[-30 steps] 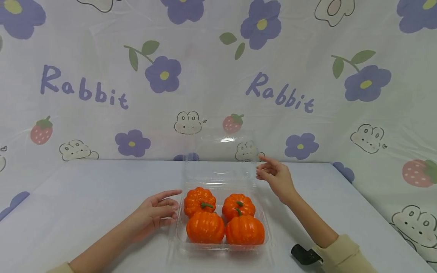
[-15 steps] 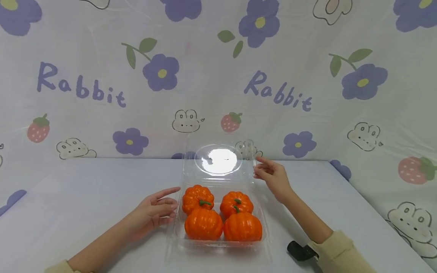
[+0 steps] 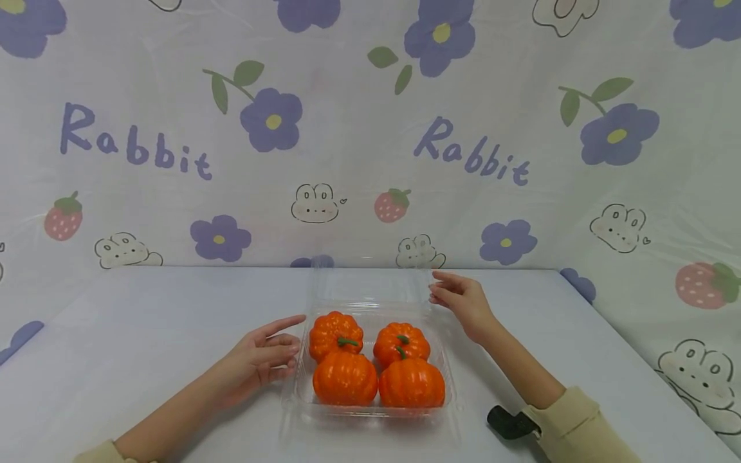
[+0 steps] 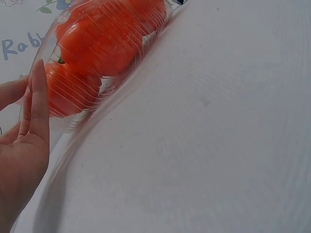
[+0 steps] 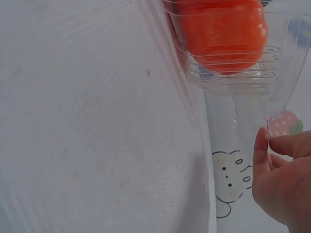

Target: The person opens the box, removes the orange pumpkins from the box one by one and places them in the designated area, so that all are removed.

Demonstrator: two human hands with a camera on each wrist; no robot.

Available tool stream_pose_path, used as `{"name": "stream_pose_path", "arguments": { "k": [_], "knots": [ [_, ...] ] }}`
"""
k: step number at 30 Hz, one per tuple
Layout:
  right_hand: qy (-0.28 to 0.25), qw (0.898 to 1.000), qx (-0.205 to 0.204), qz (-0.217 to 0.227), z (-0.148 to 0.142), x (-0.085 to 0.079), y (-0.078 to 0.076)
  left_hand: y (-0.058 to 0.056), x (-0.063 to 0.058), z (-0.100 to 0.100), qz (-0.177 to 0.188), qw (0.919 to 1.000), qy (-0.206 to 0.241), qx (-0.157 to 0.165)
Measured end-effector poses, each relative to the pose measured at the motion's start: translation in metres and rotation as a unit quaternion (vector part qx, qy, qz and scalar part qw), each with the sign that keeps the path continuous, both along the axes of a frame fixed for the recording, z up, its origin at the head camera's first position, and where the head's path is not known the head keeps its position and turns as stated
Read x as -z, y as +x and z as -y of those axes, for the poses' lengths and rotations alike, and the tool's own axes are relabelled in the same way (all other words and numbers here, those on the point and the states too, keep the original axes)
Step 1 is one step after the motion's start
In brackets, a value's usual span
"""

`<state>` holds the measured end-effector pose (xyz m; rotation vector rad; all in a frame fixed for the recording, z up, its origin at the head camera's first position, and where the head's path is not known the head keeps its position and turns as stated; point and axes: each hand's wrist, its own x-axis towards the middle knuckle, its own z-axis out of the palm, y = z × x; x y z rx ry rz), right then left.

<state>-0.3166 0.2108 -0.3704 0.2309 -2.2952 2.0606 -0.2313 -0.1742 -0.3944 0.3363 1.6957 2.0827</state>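
Observation:
Several small orange toy pumpkins with green stems sit in a clear plastic clamshell box. Its lid stands raised at the back. My left hand lies along the left side of the box, fingers extended; in the left wrist view the fingertips touch the clear wall near the rim. My right hand is at the lid's right edge. In the right wrist view, its thumb and finger pinch that thin edge. The transparent plastic makes the lid's exact outline hard to see.
The box stands on a white table. A black curved object lies beside the right sleeve. Behind the table hangs a cloth printed with flowers, rabbits and strawberries.
The lid's top edge has come lower against the backdrop, and a bright glare on it has appeared and gone. Both hands keep nearly the same places; the head view has shifted slightly.

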Motion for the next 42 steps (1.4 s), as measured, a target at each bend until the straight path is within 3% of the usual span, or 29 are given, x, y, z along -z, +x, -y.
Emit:
{"name": "stream_pose_path", "arguments": {
  "k": [8,19,32,42],
  "knots": [
    [0.019,0.998,-0.002,0.055,-0.001,0.002,-0.003,-0.001,-0.002,-0.001,0.006,1.0,0.004,-0.001],
    [0.032,0.995,-0.003,0.095,-0.001,0.002,-0.005,-0.003,0.001,0.0,0.002,0.9999,0.011,0.0],
    [0.044,0.994,-0.019,0.095,-0.004,0.003,-0.007,-0.003,0.009,-0.001,0.008,0.9986,0.053,-0.001],
    [0.065,0.993,-0.018,0.095,-0.005,0.002,-0.006,-0.002,0.01,-0.001,0.01,0.9987,0.049,-0.003]
  ]
}}
